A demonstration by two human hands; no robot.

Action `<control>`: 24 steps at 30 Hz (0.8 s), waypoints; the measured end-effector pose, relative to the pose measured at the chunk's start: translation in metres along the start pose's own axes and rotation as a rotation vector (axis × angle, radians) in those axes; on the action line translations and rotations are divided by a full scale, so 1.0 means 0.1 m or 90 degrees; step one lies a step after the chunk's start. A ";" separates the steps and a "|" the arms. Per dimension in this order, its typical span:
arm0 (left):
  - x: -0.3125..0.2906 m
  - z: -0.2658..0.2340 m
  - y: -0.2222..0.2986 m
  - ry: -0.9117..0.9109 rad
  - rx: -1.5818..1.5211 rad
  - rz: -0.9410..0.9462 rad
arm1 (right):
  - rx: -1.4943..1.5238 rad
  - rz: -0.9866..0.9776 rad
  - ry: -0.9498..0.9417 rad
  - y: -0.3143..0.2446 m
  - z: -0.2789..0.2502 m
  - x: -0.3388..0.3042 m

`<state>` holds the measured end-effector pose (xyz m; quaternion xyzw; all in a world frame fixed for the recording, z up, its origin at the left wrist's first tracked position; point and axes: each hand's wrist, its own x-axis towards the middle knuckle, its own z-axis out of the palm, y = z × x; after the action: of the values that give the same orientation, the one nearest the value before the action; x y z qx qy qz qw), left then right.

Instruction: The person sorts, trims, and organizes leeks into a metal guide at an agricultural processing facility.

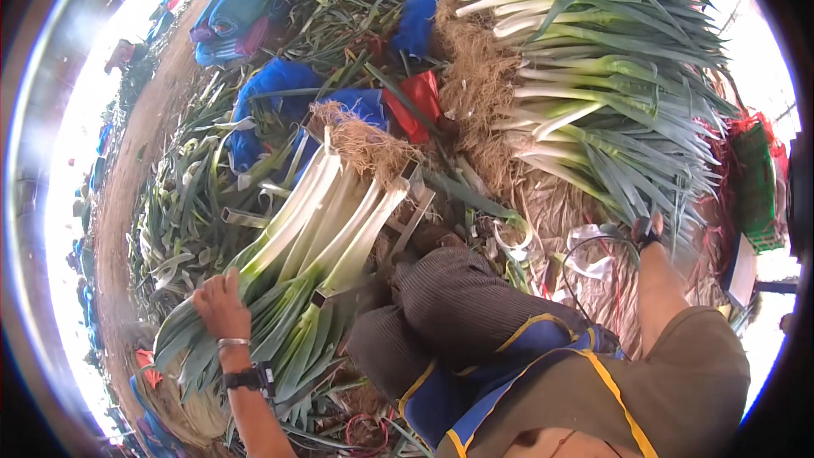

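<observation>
A bundle of leeks (326,220) lies on my left across a metal frame (407,225), its roots pointing away and its leaves toward me. My left hand (223,303) is closed over the green leaves at its left side. Far out on the right, my right hand (649,227) reaches the leaf tips of a large pile of leeks (585,76). Leaves and the angle mostly hide its fingers, so its grip cannot be told. The pile's shaggy brown roots (479,76) face left.
Leek trimmings (191,212) cover the ground at left. Blue plastic (275,89) and a red piece of plastic (415,106) lie beyond the bundle. A green crate (757,187) stands at far right. A black cord (570,256) loops near my right wrist. My bent knees (458,297) are between both leek groups.
</observation>
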<state>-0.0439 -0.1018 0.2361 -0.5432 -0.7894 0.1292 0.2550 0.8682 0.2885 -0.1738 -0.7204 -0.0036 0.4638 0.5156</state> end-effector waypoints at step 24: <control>0.26 1.26 0.89 -0.331 -0.174 0.039 | -1.194 -1.052 -0.182 -0.20 3.36 -2.61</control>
<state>-0.0485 -0.0350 0.0947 -0.5446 -0.8217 0.1643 -0.0354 0.5031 0.4201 0.0015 -0.5349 -0.8361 -0.1044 -0.0630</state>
